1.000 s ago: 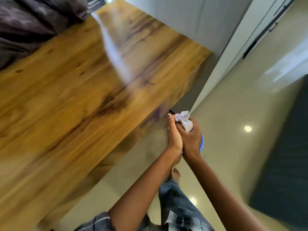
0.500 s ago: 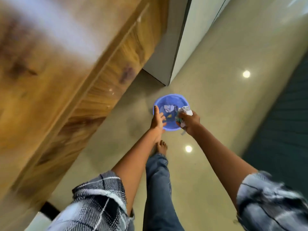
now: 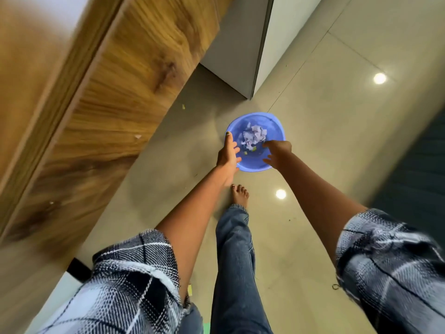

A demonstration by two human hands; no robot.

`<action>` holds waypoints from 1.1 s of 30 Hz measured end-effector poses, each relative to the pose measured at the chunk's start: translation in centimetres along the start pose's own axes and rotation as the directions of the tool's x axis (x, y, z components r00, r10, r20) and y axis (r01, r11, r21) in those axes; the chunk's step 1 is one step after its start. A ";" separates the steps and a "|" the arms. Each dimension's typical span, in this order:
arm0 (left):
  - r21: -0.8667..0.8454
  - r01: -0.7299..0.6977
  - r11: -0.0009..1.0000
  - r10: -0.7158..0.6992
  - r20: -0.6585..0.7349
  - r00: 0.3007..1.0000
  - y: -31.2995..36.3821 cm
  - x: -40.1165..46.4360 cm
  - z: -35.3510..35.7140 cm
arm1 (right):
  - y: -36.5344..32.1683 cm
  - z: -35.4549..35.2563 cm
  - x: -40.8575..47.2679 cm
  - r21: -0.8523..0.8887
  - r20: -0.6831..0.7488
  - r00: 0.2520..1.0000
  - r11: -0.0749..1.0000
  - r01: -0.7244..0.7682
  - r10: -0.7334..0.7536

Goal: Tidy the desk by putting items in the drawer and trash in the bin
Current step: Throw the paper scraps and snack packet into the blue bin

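A round blue bin (image 3: 274,121) stands on the floor in front of my feet. Crumpled white paper (image 3: 254,137) lies inside it with a few small scraps. Both hands hover over the bin's near rim. My left hand (image 3: 227,156) is at the bin's left edge, fingers spread and holding nothing. Over the near right rim, my right hand (image 3: 277,153) has its fingers apart and is also empty.
The wooden desk (image 3: 101,112) fills the left, its side panel dropping to the floor. Small paper scraps (image 3: 137,136) lie at its base. A white cabinet corner (image 3: 262,56) stands behind the bin. My bare foot (image 3: 239,196) is just short of the bin.
The view swung from the desktop down to the floor. My right hand held crumpled paper over the bin; now the paper lies in the bin and both hands are empty.
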State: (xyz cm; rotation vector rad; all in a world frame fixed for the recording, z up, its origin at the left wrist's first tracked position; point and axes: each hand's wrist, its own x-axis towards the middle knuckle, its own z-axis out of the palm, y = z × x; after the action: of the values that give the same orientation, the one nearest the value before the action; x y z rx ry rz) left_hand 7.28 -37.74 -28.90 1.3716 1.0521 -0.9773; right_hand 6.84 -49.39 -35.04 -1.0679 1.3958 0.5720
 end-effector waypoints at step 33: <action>-0.749 -0.516 0.417 0.714 -0.081 0.695 -8.7 -36.5 -33.2 | 13.4 12.4 -48.0 0.290 0.629 0.589 0.856 0.428 -0.508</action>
State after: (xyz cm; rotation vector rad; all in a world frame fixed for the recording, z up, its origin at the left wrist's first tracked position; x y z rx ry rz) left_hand -11.09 -6.85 5.99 0.7854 0.5171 -0.0815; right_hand -5.63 -20.36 5.39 -0.9377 0.4336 0.4194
